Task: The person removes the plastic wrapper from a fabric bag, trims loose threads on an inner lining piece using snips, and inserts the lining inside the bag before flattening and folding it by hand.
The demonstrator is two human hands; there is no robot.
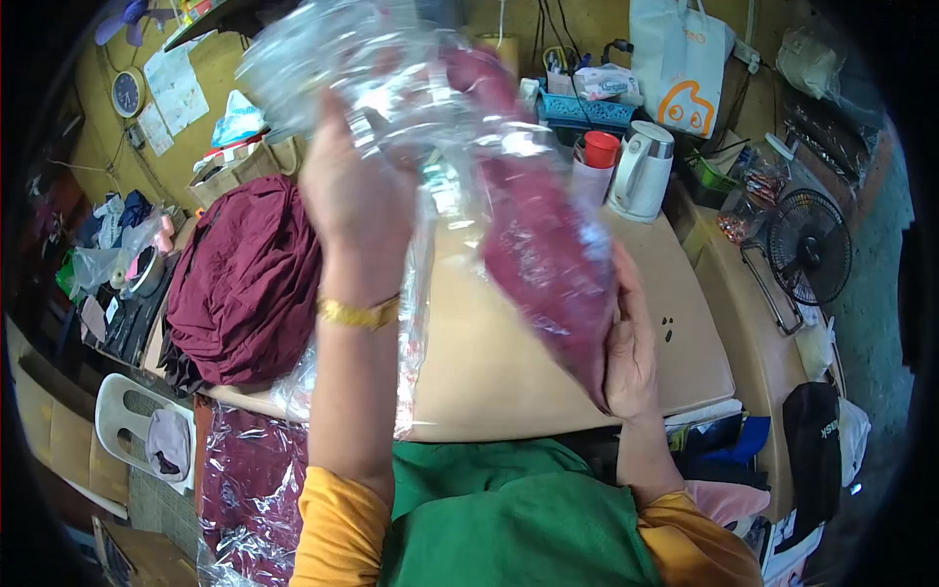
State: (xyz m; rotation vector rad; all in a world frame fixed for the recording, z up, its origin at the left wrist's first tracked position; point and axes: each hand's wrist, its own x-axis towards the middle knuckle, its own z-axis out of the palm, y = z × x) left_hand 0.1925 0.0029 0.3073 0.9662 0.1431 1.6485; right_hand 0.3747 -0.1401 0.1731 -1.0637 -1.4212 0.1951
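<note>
A maroon cloth in clear plastic (548, 254) hangs tilted between my two hands above the tan tabletop (469, 342). My left hand (357, 186), with a gold band at its wrist, is raised and closed on the crinkled clear plastic (391, 88), which is smeared by motion at the top. My right hand (631, 352) holds the lower right edge of the maroon bundle, its fingers partly behind it. Left of my left forearm lies a heap of maroon fabric (245, 284). More maroon cloth in plastic (249, 479) hangs below the table's left front edge.
At the back stand a white kettle (643, 171), a red-topped cup (595, 161) and a blue basket (587, 106). A black fan (809, 247) is at the right. A white chair (122, 416) stands at the left. Small dark bits (668, 329) lie on the tabletop.
</note>
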